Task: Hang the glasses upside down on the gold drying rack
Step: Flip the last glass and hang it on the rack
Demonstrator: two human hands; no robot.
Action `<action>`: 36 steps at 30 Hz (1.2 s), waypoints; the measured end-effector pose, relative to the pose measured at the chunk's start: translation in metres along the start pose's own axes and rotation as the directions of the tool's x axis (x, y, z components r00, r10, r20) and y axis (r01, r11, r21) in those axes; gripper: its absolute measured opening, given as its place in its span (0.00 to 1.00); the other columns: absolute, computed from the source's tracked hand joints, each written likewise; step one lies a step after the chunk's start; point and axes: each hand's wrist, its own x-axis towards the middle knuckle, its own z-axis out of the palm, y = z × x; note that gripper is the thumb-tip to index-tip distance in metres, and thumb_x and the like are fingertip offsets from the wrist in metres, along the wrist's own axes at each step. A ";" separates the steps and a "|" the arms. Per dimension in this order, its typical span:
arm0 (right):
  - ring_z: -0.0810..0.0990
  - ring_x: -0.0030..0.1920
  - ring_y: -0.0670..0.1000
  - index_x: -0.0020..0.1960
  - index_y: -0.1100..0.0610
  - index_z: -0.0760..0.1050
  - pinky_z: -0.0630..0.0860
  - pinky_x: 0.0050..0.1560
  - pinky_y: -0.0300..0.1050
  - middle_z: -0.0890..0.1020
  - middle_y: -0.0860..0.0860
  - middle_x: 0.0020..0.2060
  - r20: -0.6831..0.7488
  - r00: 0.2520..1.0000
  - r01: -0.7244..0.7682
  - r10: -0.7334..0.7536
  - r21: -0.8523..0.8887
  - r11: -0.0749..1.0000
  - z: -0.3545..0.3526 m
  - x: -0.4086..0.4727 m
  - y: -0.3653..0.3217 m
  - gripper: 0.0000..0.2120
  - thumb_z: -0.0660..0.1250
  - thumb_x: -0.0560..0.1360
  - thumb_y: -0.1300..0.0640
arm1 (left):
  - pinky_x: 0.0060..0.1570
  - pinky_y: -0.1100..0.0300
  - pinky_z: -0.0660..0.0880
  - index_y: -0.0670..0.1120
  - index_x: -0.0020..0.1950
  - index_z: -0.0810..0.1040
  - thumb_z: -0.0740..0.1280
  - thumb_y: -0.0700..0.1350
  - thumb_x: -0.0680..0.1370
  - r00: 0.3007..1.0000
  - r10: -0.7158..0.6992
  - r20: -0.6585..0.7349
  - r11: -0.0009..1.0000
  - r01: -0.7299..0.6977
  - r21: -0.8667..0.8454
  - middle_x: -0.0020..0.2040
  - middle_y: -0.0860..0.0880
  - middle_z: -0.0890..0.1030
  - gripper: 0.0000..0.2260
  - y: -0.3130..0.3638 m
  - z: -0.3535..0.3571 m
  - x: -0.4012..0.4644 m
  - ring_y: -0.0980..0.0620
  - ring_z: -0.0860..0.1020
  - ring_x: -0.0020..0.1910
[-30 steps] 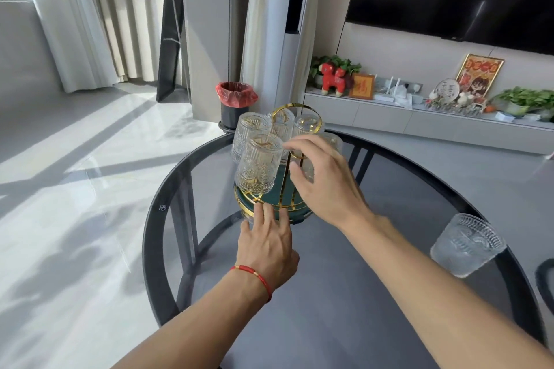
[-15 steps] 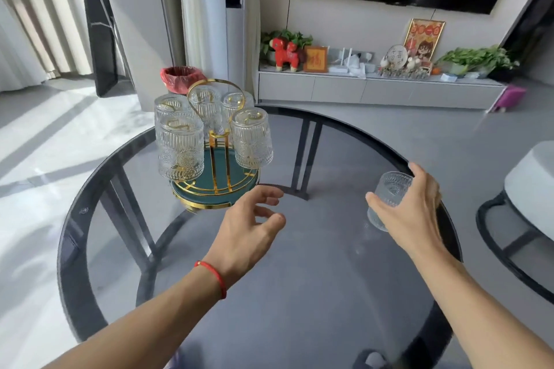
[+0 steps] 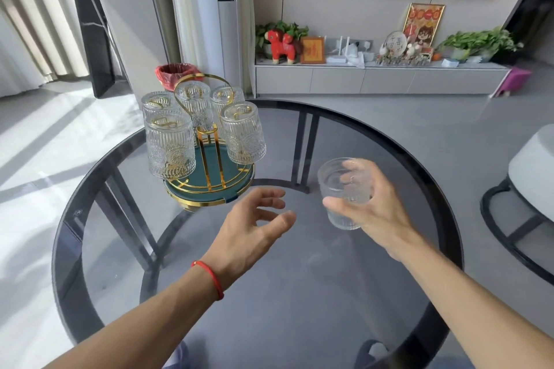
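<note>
The right hand [image 3: 371,204] grips the ribbed glass tumbler [image 3: 341,189] upright above the worktop [image 3: 299,293], right of the gold drying rack [image 3: 207,159] – rigid, fragile, likely slippery, best held around its wall – while the left hand [image 3: 251,225] hangs spread, empty.

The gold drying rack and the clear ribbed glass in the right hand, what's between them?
In the head view, only bare smoked-glass tabletop separates the gold drying rack from the clear ribbed glass; the open left hand hovers nearer the camera.
</note>
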 end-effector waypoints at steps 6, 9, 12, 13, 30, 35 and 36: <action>0.82 0.62 0.44 0.68 0.43 0.75 0.80 0.60 0.43 0.83 0.44 0.61 0.318 0.935 0.192 -0.158 -0.077 0.978 0.040 -0.019 -0.030 0.37 0.84 0.62 0.51 | 0.58 0.57 0.80 0.56 0.72 0.70 0.78 0.63 0.66 0.992 0.105 0.066 0.994 -0.105 0.009 0.64 0.57 0.79 0.37 0.007 0.005 -0.004 0.58 0.79 0.63; 0.79 0.66 0.41 0.69 0.41 0.73 0.78 0.65 0.44 0.81 0.41 0.64 0.339 0.930 0.202 -0.144 -0.143 0.969 0.050 -0.022 -0.032 0.41 0.86 0.61 0.49 | 0.55 0.61 0.79 0.58 0.63 0.76 0.80 0.62 0.62 0.991 0.129 -0.038 0.988 -0.125 0.088 0.57 0.58 0.83 0.32 0.009 0.002 -0.002 0.61 0.81 0.56; 0.77 0.69 0.40 0.74 0.39 0.67 0.77 0.65 0.44 0.78 0.40 0.68 0.394 0.919 0.005 0.008 -0.032 0.999 0.044 -0.015 -0.031 0.45 0.83 0.61 0.38 | 0.54 0.59 0.80 0.56 0.61 0.79 0.79 0.64 0.60 0.983 0.085 -0.163 0.996 -0.083 0.014 0.54 0.56 0.84 0.32 0.010 -0.010 0.005 0.60 0.82 0.53; 0.79 0.68 0.41 0.75 0.40 0.67 0.77 0.66 0.45 0.79 0.41 0.69 0.421 0.905 -0.085 0.056 0.050 0.995 0.041 -0.012 -0.032 0.43 0.80 0.64 0.35 | 0.55 0.56 0.81 0.55 0.63 0.78 0.79 0.64 0.60 0.980 0.056 -0.190 0.997 -0.066 -0.043 0.55 0.54 0.84 0.34 0.010 -0.015 0.007 0.58 0.83 0.54; 0.81 0.64 0.50 0.74 0.49 0.71 0.79 0.65 0.53 0.81 0.46 0.65 -0.047 0.937 0.340 -0.346 -0.109 0.934 0.070 0.019 -0.126 0.34 0.78 0.72 0.43 | 0.71 0.49 0.70 0.50 0.76 0.70 0.78 0.54 0.70 0.983 0.170 0.068 0.599 -0.158 0.785 0.76 0.47 0.70 0.36 -0.041 -0.089 0.009 0.45 0.67 0.73; 0.78 0.69 0.53 0.76 0.52 0.72 0.75 0.70 0.53 0.80 0.51 0.70 0.024 0.902 0.418 -0.430 -0.290 0.861 0.091 0.035 -0.162 0.34 0.77 0.74 0.44 | 0.77 0.45 0.62 0.50 0.79 0.65 0.69 0.61 0.76 0.990 0.068 0.124 0.527 -0.141 0.838 0.83 0.47 0.58 0.34 -0.048 -0.090 0.007 0.46 0.54 0.82; 0.77 0.71 0.53 0.77 0.52 0.72 0.73 0.71 0.51 0.80 0.52 0.71 0.043 0.904 0.415 -0.426 -0.331 0.848 0.094 0.039 -0.167 0.35 0.76 0.74 0.44 | 0.78 0.44 0.60 0.51 0.79 0.64 0.68 0.61 0.76 0.990 0.041 0.135 0.518 -0.137 0.845 0.84 0.47 0.54 0.34 -0.049 -0.091 0.005 0.47 0.50 0.83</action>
